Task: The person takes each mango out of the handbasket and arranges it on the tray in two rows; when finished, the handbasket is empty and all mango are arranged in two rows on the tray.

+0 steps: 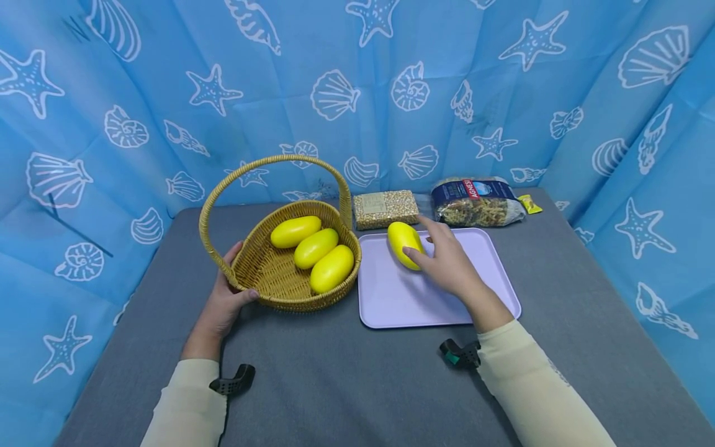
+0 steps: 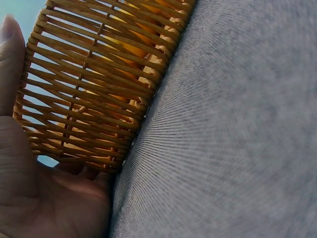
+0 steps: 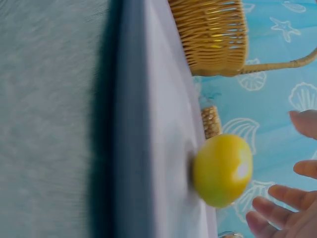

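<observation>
A round wicker basket (image 1: 274, 278) with a tall arched handle stands left of centre on the grey table. Inside it lie three smooth yellow mango-like fruits (image 1: 331, 269). My left hand (image 1: 226, 305) grips the basket's left side, its thumb at the near rim; in the left wrist view the woven wall (image 2: 84, 84) is beside the palm. Another yellow mango-like fruit (image 1: 403, 243) rests on the lilac tray (image 1: 391, 310). Over the tray, my right hand (image 1: 449, 261) is spread beside this fruit; the right wrist view shows its fingers (image 3: 277, 198) extended and apart from it.
Behind the tray lie a clear pack of pale grains or beans (image 1: 385, 209), a bag of pasta (image 1: 477, 202) and a small yellow packet (image 1: 529, 203). Blue curtains (image 1: 279, 124) with shell prints hang along the back and sides of the table.
</observation>
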A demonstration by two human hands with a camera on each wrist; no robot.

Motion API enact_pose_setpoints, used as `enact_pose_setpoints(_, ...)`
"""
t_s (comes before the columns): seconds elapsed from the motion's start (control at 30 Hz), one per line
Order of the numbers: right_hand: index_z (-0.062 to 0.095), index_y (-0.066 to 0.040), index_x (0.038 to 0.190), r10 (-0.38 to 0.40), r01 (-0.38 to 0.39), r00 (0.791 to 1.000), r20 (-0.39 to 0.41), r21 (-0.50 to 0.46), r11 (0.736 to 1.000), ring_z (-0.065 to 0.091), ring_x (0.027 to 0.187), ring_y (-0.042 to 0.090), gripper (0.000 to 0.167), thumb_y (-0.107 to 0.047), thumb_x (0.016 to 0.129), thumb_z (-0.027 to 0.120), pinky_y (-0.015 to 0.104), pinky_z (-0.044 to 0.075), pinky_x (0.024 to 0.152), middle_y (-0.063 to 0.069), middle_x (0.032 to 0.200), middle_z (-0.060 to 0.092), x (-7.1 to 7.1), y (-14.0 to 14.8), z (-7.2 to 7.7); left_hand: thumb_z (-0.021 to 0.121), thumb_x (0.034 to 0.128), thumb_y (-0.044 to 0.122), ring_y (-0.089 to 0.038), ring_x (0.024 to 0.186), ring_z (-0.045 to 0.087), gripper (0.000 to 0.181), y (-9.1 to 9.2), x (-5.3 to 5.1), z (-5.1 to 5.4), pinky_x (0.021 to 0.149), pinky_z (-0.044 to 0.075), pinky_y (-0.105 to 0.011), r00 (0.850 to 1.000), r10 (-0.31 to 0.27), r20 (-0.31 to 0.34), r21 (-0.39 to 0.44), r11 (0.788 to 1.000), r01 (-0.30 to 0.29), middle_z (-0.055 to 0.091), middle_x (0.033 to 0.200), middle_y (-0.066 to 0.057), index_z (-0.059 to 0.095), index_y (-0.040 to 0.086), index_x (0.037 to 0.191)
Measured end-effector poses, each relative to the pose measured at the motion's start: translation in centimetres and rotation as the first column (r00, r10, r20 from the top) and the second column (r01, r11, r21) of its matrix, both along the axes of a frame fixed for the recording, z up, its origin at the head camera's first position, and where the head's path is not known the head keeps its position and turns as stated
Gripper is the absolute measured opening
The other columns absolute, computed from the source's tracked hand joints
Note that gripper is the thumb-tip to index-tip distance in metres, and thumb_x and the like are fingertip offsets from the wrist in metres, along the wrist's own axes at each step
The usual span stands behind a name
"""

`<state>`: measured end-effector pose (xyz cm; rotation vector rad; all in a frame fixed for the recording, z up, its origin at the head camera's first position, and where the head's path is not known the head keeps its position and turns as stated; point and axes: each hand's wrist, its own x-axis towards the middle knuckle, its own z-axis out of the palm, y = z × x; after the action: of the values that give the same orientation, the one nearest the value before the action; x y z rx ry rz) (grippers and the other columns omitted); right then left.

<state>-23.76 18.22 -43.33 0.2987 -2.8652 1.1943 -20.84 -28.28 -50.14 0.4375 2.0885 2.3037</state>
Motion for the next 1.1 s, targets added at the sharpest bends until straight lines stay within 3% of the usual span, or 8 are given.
enact_pose_setpoints(0.2,0.038,-0.007,0.169,0.018,-0.03,0.996,-0.083,-0.15,0.988,0.05,0.139,0.045,0.074,-0.04,0.109,0.069,0.066,0.048,0.105,0.021,0.164,0.043,0.7,0.1,1.5,0.076,0.097,-0.012,-0.035,0.143,0.045,0.105,0.0,-0.1,-0.1,0.104,0.051,-0.028,1.0,-0.002,0.0,0.013,1.0,0.002,0.023,0.172,-0.024,0.012,0.015,0.176)
enact_pose_setpoints(0.43,0.044,-0.009,0.167,0.06,-0.1,0.991,-0.123,-0.35,0.932,0.053,0.139,0.038,0.063,-0.039,0.114,0.061,0.064,0.045,0.11,0.016,0.157,0.054,1.6,-0.2,2.7,0.077,0.0966,-0.011,-0.035,0.144,0.045,0.106,-0.1,-0.1,-0.1,0.104,0.05,-0.028,1.0,0.004,0.007,0.005,1.0,-0.004,0.023,0.172,-0.023,0.012,0.014,0.176)
enact_pose_setpoints(0.53,0.044,-0.008,0.166,0.106,-0.142,0.989,-0.103,-0.467,0.873,0.053,0.139,0.039,0.057,-0.035,0.117,0.054,0.063,0.042,0.112,0.018,0.153,0.055,2.0,-0.4,3.2,0.076,0.0962,-0.012,-0.035,0.144,0.044,0.106,-0.1,-0.1,-0.1,0.105,0.05,-0.027,1.0,0.007,0.008,0.001,1.0,-0.007,0.024,0.173,-0.023,0.012,0.014,0.176)
enact_pose_setpoints(0.63,0.043,-0.005,0.165,0.161,-0.182,0.983,-0.088,-0.587,0.789,0.053,0.137,0.04,0.055,-0.035,0.119,0.042,0.059,0.043,0.11,0.02,0.152,0.055,2.3,-0.6,3.6,0.076,0.096,-0.013,-0.035,0.144,0.045,0.106,-0.1,-0.2,-0.1,0.105,0.049,-0.027,1.0,0.009,0.006,-0.004,1.0,-0.009,0.024,0.173,-0.022,0.012,0.014,0.176)
enact_pose_setpoints(0.77,0.041,-0.002,0.165,0.25,-0.244,0.963,-0.098,-0.704,0.667,0.052,0.136,0.045,0.069,-0.051,0.118,0.033,0.054,0.046,0.106,0.026,0.153,0.052,2.7,-0.9,3.8,0.076,0.0963,-0.013,-0.036,0.144,0.044,0.105,-0.1,-0.2,-0.1,0.105,0.05,-0.027,1.0,0.01,0.002,-0.006,1.0,-0.01,0.024,0.173,-0.023,0.014,0.016,0.176)
enact_pose_setpoints(0.87,0.038,0.001,0.166,0.321,-0.298,0.94,-0.116,-0.739,0.604,0.049,0.137,0.052,0.086,-0.067,0.113,0.032,0.053,0.047,0.107,0.032,0.154,0.049,2.9,-1.4,3.7,0.076,0.0962,-0.013,-0.036,0.144,0.044,0.105,0.0,-0.1,-0.1,0.105,0.049,-0.027,1.0,0.014,0.0,-0.009,1.0,-0.014,0.024,0.173,-0.023,0.015,0.017,0.176)
enact_pose_setpoints(0.93,0.036,0.002,0.166,0.359,-0.328,0.925,-0.126,-0.741,0.586,0.049,0.137,0.053,0.094,-0.073,0.11,0.031,0.055,0.046,0.108,0.034,0.154,0.048,2.9,-1.8,3.4,0.076,0.0963,-0.013,-0.036,0.145,0.044,0.105,0.0,-0.1,-0.2,0.105,0.049,-0.027,1.0,0.017,0.0,-0.014,1.0,-0.017,0.024,0.173,-0.023,0.015,0.018,0.176)
enact_pose_setpoints(1.1,0.037,0.001,0.166,0.421,-0.374,0.898,-0.128,-0.726,0.577,0.052,0.138,0.049,0.099,-0.078,0.107,0.03,0.061,0.045,0.108,0.029,0.154,0.052,2.9,-3.0,2.5,0.076,0.097,-0.013,-0.036,0.146,0.041,0.104,0.0,-0.1,-0.2,0.107,0.048,-0.027,1.0,0.02,0.002,-0.016,1.0,-0.02,0.023,0.173,-0.022,0.015,0.019,0.176)
